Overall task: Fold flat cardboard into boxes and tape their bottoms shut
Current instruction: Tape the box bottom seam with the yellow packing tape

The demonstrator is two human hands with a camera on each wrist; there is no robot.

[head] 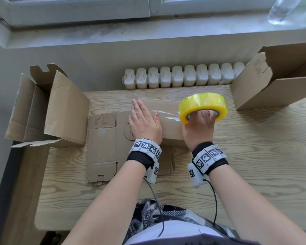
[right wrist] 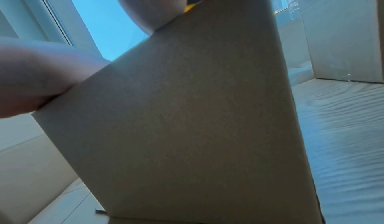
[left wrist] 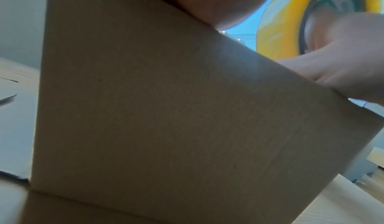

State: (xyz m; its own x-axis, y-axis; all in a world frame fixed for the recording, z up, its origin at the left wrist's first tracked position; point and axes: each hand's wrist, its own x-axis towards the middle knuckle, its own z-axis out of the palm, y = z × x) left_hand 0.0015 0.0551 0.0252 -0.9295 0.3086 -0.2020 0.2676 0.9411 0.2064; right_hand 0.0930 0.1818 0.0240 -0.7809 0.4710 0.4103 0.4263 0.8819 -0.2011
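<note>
Head view: my left hand [head: 145, 122] lies flat, fingers straight, pressing the top of the box [head: 168, 128] at the table's [head: 254, 156] middle. My right hand [head: 198, 128] grips the yellow tape roll [head: 202, 107], fingers hooked through its core, a clear strip [head: 166, 114] stretched across the box.

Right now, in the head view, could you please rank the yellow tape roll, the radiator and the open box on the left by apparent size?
1. Open box on the left, largest.
2. Radiator, though it sits farther away, so its true size is uncertain.
3. Yellow tape roll, smallest, held by the right hand.
</note>
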